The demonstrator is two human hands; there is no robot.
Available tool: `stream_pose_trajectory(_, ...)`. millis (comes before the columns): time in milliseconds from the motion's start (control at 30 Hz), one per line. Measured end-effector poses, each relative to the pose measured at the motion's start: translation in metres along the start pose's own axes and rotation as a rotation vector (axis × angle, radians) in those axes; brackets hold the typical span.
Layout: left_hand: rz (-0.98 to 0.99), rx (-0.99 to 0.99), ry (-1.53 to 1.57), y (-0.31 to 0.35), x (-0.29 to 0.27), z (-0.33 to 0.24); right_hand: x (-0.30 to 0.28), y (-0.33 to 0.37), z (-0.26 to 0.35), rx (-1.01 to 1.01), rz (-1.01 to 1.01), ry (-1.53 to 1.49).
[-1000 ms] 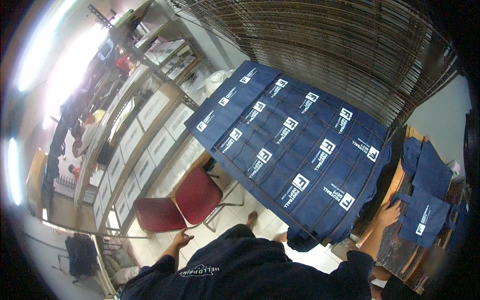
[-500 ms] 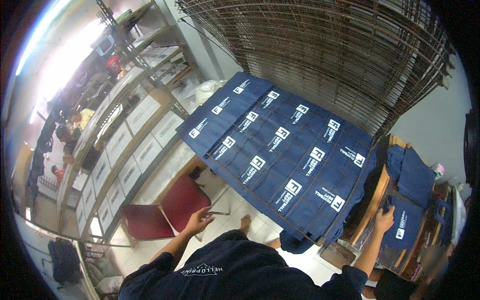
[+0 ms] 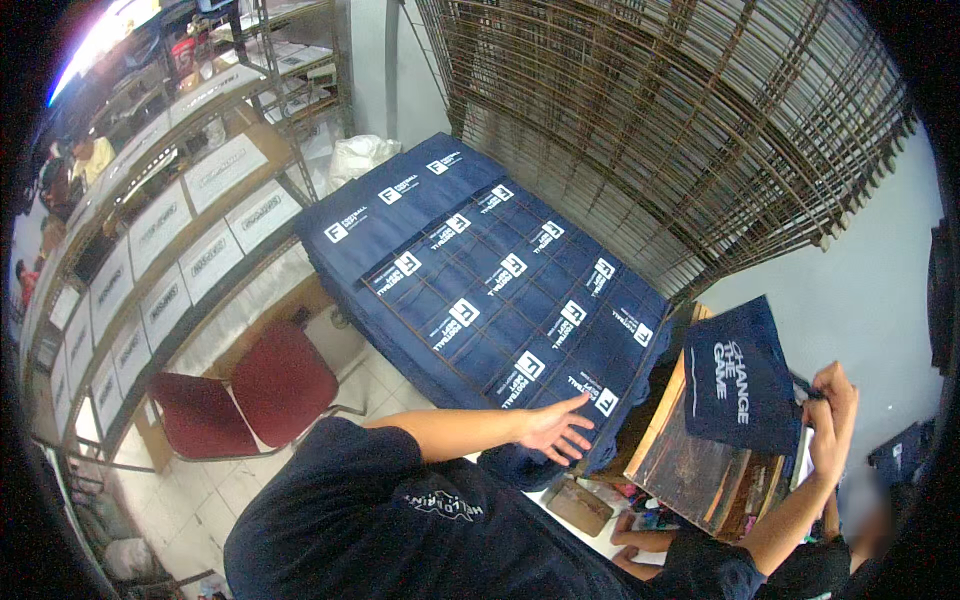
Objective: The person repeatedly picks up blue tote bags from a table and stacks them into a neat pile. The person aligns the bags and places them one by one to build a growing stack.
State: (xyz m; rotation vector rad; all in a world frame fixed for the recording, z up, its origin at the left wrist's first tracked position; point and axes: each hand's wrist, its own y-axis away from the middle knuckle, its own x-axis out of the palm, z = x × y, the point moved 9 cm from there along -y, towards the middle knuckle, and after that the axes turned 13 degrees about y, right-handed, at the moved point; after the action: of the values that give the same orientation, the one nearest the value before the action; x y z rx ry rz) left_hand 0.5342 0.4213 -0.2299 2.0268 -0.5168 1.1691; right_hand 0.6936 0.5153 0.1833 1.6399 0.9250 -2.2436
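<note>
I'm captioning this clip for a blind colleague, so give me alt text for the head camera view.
Seen from above, a person in a dark shirt reaches the left hand to the near edge of a rack of navy cloth bags with white prints, while the right hand lifts another navy bag over a wooden table. A red chair stands to the left.

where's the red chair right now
In the head view the red chair stands at lower left on the tiled floor, beside the rack of navy bags, left of the left hand.
</note>
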Motion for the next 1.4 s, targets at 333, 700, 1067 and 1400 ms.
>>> stream_pose_trajectory(333,0.452,0.086,0.489,0.006,0.038,-0.05,-0.088,0.053,0.1,-0.712,-0.339,-0.287)
stream_pose_trajectory(700,0.106,0.507,0.289,0.095,-0.068,-0.115,-0.037,0.012,0.121,-0.552,-0.105,0.08)
stream_pose_trajectory(1067,-0.106,0.762,0.149,0.203,-0.147,-0.211,0.127,-0.016,-0.01,0.369,0.099,0.089)
stream_pose_trajectory(1400,-0.096,0.52,0.025,0.224,-0.212,-0.265,0.241,-0.082,0.015,0.596,0.353,-0.04)
